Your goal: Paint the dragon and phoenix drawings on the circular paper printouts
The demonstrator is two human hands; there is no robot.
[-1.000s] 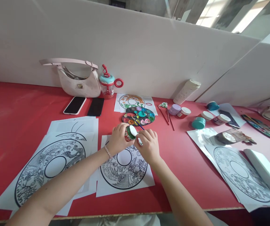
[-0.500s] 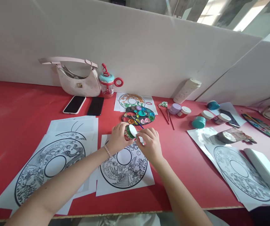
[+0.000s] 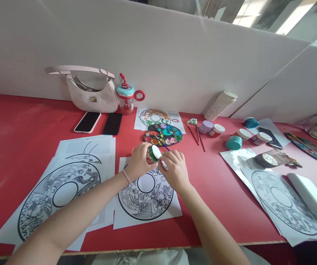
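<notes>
My left hand [image 3: 139, 161] is wrapped round a small paint jar [image 3: 152, 156] with a green rim and a white top, tilted toward the right. Close against the jar's rim, my right hand [image 3: 176, 168] has its thumb and fingers pinched together; a small whitish bit shows at the fingertips, too small to name. Below both hands lies a sheet with a round line drawing [image 3: 145, 202], partly covered by them. Just beyond the jar is a paint palette [image 3: 178, 137] with many colours, and a blue paintbrush [image 3: 164, 144] rests across it.
Left are stacked drawings [image 3: 48, 187], two phones [image 3: 87, 122], a handbag [image 3: 92, 99] and a cup [image 3: 125, 101]. Brushes [image 3: 199, 138], several paint jars [image 3: 233, 142] and a white bottle [image 3: 220, 106] stand right, before another drawing [image 3: 281, 198]. A wall [image 3: 169, 62] closes the back.
My right hand's fingers have drawn together and curled slightly at the jar's rim. My left hand keeps its hold on the jar.
</notes>
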